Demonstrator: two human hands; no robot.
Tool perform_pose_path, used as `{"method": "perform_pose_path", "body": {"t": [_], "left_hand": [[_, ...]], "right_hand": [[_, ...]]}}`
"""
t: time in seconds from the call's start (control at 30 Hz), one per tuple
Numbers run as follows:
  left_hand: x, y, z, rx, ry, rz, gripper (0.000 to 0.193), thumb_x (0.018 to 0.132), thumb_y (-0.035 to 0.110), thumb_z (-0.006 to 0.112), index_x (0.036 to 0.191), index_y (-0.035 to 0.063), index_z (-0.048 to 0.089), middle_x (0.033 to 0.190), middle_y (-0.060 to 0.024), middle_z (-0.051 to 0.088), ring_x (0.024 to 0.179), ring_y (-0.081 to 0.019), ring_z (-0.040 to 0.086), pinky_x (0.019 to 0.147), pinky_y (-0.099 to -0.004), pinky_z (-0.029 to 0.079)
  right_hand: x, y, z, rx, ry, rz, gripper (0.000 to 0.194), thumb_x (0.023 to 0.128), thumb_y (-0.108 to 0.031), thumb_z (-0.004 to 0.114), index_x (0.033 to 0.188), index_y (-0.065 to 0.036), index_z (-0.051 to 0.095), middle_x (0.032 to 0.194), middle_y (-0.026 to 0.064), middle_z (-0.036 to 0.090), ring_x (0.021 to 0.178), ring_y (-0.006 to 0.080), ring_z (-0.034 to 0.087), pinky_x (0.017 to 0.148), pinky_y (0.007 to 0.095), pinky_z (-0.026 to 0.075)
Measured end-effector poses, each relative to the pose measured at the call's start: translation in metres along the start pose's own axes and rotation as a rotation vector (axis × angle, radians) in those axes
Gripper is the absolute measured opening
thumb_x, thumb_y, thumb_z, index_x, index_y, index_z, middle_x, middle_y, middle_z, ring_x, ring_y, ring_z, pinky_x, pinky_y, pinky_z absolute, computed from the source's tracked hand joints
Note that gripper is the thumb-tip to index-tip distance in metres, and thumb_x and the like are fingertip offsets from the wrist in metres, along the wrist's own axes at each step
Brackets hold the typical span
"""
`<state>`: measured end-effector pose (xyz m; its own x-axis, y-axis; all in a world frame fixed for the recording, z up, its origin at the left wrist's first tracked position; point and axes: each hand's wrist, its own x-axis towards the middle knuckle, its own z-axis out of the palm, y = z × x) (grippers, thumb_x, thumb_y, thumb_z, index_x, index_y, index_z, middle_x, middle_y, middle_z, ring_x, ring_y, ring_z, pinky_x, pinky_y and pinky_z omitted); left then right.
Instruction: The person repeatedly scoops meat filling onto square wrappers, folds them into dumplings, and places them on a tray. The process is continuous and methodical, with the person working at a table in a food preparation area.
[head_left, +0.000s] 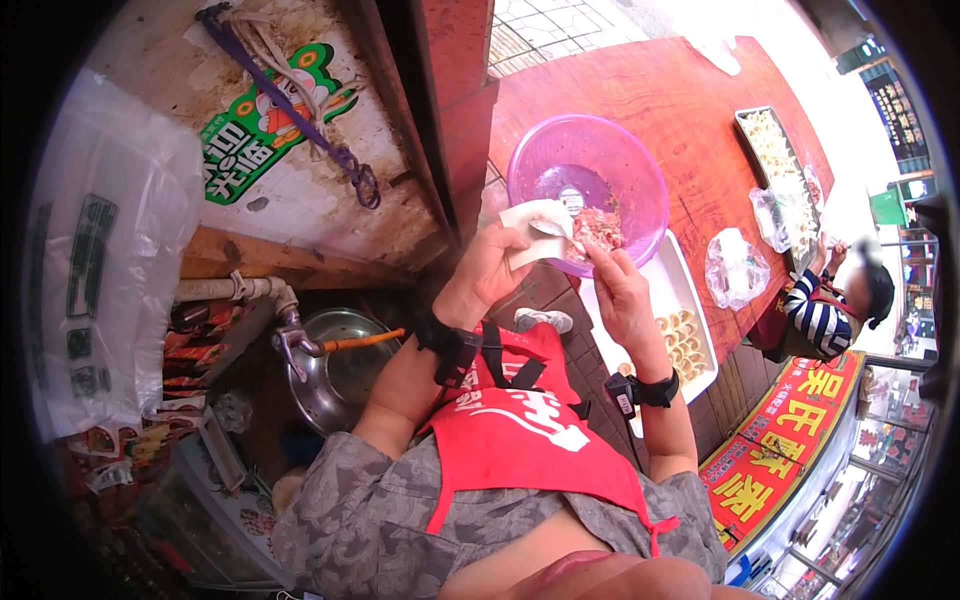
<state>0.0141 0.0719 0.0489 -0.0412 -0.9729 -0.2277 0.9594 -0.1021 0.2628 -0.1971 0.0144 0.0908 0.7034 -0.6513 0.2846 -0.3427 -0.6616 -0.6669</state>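
My left hand (487, 262) holds white dough wrappers (550, 252), its thumb resting on top of them. In my right hand (621, 289) is the handle of a metal spoon (547, 227), whose bowl lies over the wrappers. Just beyond both hands a purple translucent plastic basin (536, 146) stands at the table's edge. Minced meat filling (598, 231) lies inside it, close to the spoon. Below my right forearm a white tray (705, 330) holds rows of folded dumplings (681, 341), and the forearm hides part of it.
A red wooden table (690, 150) extends ahead, bearing plastic bags (737, 268) and a long tray of dumplings (772, 150). Another person (821, 315) works at its right side. On my left are a metal bowl (341, 375) under a tap (294, 341) and hanging plastic bags (112, 255).
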Motion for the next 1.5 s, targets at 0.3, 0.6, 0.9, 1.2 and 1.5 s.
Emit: {"method": "perform_pose_path", "body": {"t": [0.3,0.6,0.9,1.2,1.5], "left_hand": [[0.006,0.004,-0.036,-0.102,0.017,-0.022,0.06,0.074,-0.01,0.043,0.133,-0.0097,0.043,0.121,-0.0184,0.058,0.11,-0.032,0.062,0.09,-0.0347,0.055],[-0.007,0.013,-0.024,-0.161,-0.036,0.009,0.059,0.076,-0.009,0.045,0.134,-0.0091,0.042,0.125,-0.0197,0.056,0.118,-0.0331,0.056,0.107,-0.0465,0.045],[-0.023,0.021,0.0,-0.115,-0.129,0.072,0.062,0.075,-0.007,0.048,0.137,-0.0087,0.04,0.122,-0.0192,0.057,0.113,-0.0294,0.059,0.105,-0.0481,0.047],[-0.033,0.018,0.026,0.003,-0.084,0.027,0.058,0.074,-0.011,0.051,0.131,-0.0075,0.046,0.108,-0.0137,0.061,0.099,-0.0221,0.064,0.095,-0.0412,0.054],[-0.045,0.01,0.025,0.254,0.027,0.126,0.04,0.085,-0.007,0.06,0.125,-0.0035,0.053,0.106,-0.0093,0.063,0.096,-0.0176,0.065,0.091,-0.0342,0.056]], "right_hand": [[-0.012,0.009,-0.006,-0.072,0.097,-0.044,0.043,0.086,0.007,0.057,0.127,-0.007,0.06,0.09,0.014,0.06,0.078,0.03,0.062,0.068,0.0355,0.05],[-0.012,0.086,0.018,-0.436,-0.017,0.185,0.033,0.086,-0.003,0.052,0.118,-0.007,0.061,0.092,0.0159,0.059,0.089,0.0359,0.06,0.074,0.0461,0.049],[0.007,0.108,0.032,-0.638,-0.136,0.132,0.021,0.087,-0.011,0.058,0.106,-0.008,0.066,0.094,0.0143,0.061,0.09,0.0335,0.059,0.075,0.0424,0.05],[0.055,-0.003,0.024,0.83,0.12,0.404,0.018,0.094,-0.015,0.065,0.101,0.001,0.07,0.088,0.0014,0.068,0.083,0.0084,0.06,0.076,0.0245,0.047],[0.052,-0.028,0.043,0.781,0.234,0.308,0.009,0.091,-0.004,0.067,0.098,0.001,0.068,0.088,-0.0014,0.065,0.081,0.0048,0.058,0.07,0.0203,0.046]]}}
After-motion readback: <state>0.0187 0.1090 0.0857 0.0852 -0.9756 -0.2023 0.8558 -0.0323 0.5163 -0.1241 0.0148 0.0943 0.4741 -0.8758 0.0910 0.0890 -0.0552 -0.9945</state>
